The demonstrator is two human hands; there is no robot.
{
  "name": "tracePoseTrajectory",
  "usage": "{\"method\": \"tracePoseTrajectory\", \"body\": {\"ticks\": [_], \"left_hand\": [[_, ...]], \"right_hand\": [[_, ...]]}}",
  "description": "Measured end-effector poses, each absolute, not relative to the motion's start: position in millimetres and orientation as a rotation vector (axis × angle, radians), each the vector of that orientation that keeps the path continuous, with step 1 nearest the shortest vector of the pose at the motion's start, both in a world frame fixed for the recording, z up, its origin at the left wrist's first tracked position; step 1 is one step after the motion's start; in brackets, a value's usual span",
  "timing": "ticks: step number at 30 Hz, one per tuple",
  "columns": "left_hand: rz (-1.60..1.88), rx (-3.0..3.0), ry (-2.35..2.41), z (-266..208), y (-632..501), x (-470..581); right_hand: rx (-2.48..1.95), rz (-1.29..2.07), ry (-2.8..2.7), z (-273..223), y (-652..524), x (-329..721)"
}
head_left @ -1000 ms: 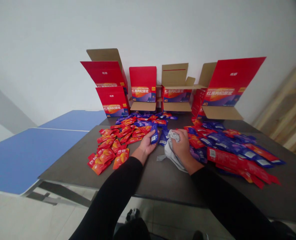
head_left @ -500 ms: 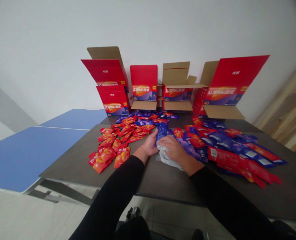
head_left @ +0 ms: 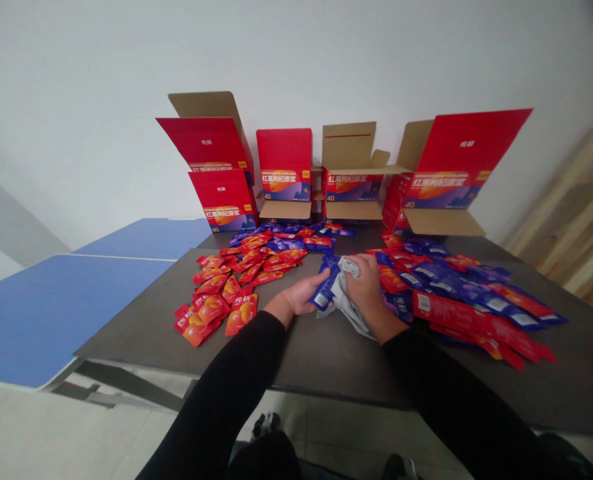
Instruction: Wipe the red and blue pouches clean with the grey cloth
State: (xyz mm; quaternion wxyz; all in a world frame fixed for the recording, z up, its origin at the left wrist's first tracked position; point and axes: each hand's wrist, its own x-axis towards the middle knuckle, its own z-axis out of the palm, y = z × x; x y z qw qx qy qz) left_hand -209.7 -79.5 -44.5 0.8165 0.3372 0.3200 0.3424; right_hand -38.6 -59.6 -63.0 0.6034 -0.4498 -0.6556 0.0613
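Near the middle of the dark table, my left hand [head_left: 303, 293] is closed on the lower left edge of a blue pouch [head_left: 325, 283], held tilted. A crumpled pale grey cloth [head_left: 346, 297] is bunched in my right hand [head_left: 365, 287], its fingers curled round it, against the right side of that pouch. The cloth's loose end hangs down towards the tabletop. Left of my hands is a pile of red pouches [head_left: 211, 307]. To the right lies a mixed heap of blue pouches [head_left: 441, 280] and red pouches [head_left: 463, 317], partly behind my right hand.
Several red cartons with raised flaps line the wall, among them a left carton [head_left: 229, 207], a middle carton [head_left: 286, 177] and a right carton [head_left: 441, 190]. More pouches lie before them. A blue-topped table [head_left: 111, 287] adjoins the dark table [head_left: 296, 360] on the left.
The blue pouch has turned from upright to tilted, with its lower end towards my left hand. My right hand has moved slightly right, and the cloth now lies along the pouch's side.
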Motion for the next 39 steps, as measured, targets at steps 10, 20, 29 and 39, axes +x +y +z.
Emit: {"method": "tracePoseTrajectory", "body": {"ticks": [10,20,29,39], "left_hand": [[0.86,0.538,0.543,-37.7,-74.3,-215.3],[0.853,0.473,0.579,-40.1,-74.1,-208.4],[0.748,0.611,0.651,-42.3,-77.4,-200.5],[0.844,0.884,0.64,-40.1,-84.7,-209.5]], "right_hand": [[-1.012,0.149,-1.532,-57.1,-67.5,-35.7],[-0.557,0.185,-2.129,-62.6,-94.1,-59.5],[-0.89,0.208,-1.756,-66.9,-80.7,-57.8],[-1.044,0.216,-1.446,-64.4,-68.7,-56.1]]}}
